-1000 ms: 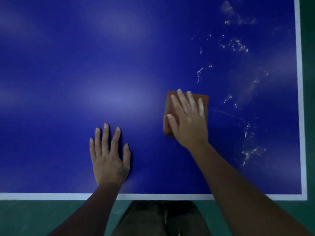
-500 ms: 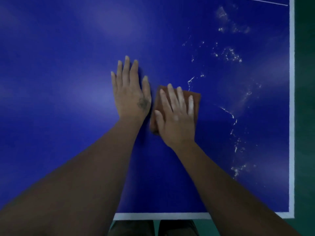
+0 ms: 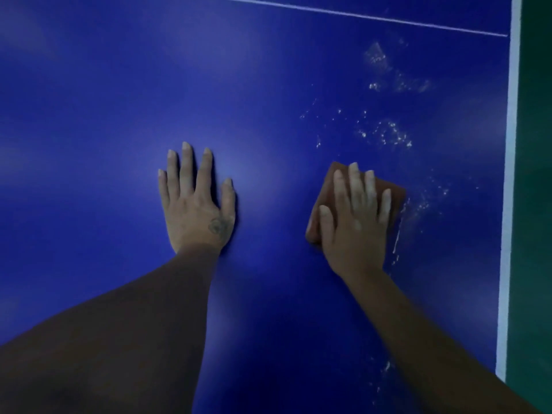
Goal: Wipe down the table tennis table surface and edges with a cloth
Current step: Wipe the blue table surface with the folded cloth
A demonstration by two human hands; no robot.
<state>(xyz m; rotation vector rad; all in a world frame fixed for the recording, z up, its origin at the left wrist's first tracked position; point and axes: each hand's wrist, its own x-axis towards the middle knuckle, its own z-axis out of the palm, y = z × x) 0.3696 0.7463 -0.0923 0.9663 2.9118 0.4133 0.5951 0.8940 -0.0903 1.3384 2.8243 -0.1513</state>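
Mid-wipe, my right grip [image 3: 355, 231] presses flat-fingered on the folded brown cloth [image 3: 327, 186], left grip [image 3: 197, 204] splayed on the blue tabletop [image 3: 89, 115]; white specks [image 3: 385, 135] near its right edge look next.

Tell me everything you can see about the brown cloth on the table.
The cloth is reddish-brown, a flat, roughly rectangular pad that looks soft. It lies slightly askew on the blue table, toward its white-lined right edge. The right hand presses on it with straight fingers and covers most of it, so only its corners and edges show. White specks dot the surface beyond it and to its right.
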